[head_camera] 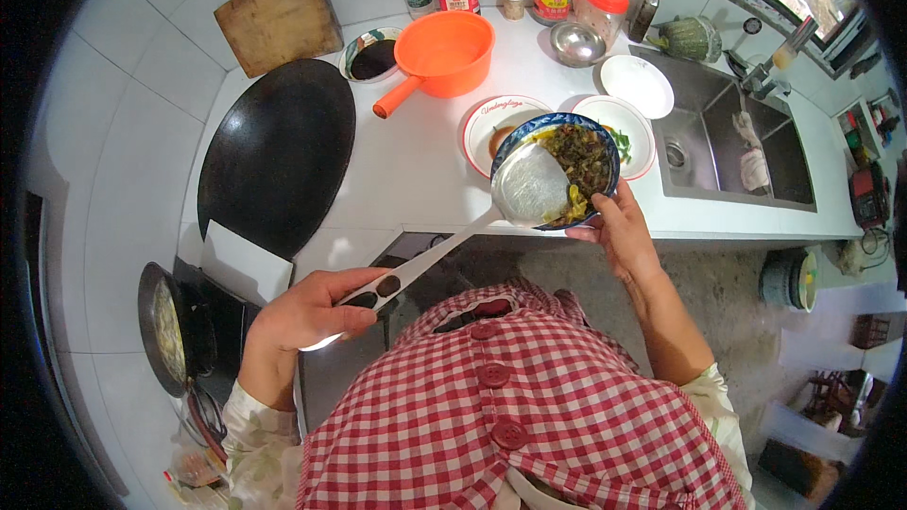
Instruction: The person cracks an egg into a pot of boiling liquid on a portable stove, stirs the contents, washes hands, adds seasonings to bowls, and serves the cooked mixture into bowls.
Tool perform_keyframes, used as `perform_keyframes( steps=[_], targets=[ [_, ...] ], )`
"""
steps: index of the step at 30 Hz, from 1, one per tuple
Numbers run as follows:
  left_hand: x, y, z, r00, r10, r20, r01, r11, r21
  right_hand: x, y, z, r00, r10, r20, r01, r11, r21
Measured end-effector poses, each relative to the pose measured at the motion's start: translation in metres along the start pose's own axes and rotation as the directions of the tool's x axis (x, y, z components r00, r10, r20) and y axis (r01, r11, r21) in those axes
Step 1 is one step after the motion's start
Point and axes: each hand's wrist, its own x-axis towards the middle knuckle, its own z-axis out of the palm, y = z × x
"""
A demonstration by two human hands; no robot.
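My left hand [312, 315] grips the handle of a metal wok spatula [528, 184]. The spatula's broad blade lies over the left part of a blue-patterned bowl [516, 129]. Chopped dark green cooked vegetables [582, 156] fill the bowl, with some yellowish pieces near the blade. My right hand [620, 230] holds the bowl by its lower right rim, thumb on top, above the counter's front edge. Behind it sit a red-rimmed white bowl [489, 117] with brown contents, partly hidden, and another red-rimmed bowl [641, 127] with chopped greens.
An orange plastic dipper [446, 57], a bowl of dark liquid [374, 59] and a large black wok lid [276, 156] are on the white counter. A pan with food [166, 329] stands at left. Bottles line the wall. At right is a steel sink [708, 134] beside a white plate [638, 85].
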Motion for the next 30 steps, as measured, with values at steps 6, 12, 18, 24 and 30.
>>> perform_keyframes(
  steps=[6,12,18,24,30],
  targets=[
    [-0.008,0.017,-0.016,0.951,0.304,-0.060,-0.234,0.831,0.504,0.004,-0.012,-0.004,0.995,-0.019,0.100,0.019,1.000,0.004],
    [-0.023,0.034,-0.011,0.975,0.133,-0.176,-0.013,0.831,0.556,0.004,-0.011,-0.007,0.990,-0.056,0.133,0.052,0.998,0.035],
    [-0.016,0.026,-0.007,0.968,0.243,-0.064,-0.172,0.827,0.535,0.001,-0.012,-0.006,0.994,-0.041,0.104,0.040,0.999,0.013],
    [-0.002,0.010,0.001,0.980,0.193,-0.057,-0.177,0.960,0.219,0.007,-0.006,-0.006,0.999,-0.023,0.048,0.023,1.000,-0.011],
    [0.005,-0.009,0.002,0.998,0.042,-0.039,-0.047,0.989,-0.140,0.009,-0.013,-0.004,0.997,0.041,0.070,-0.043,0.999,0.020]
  ],
)
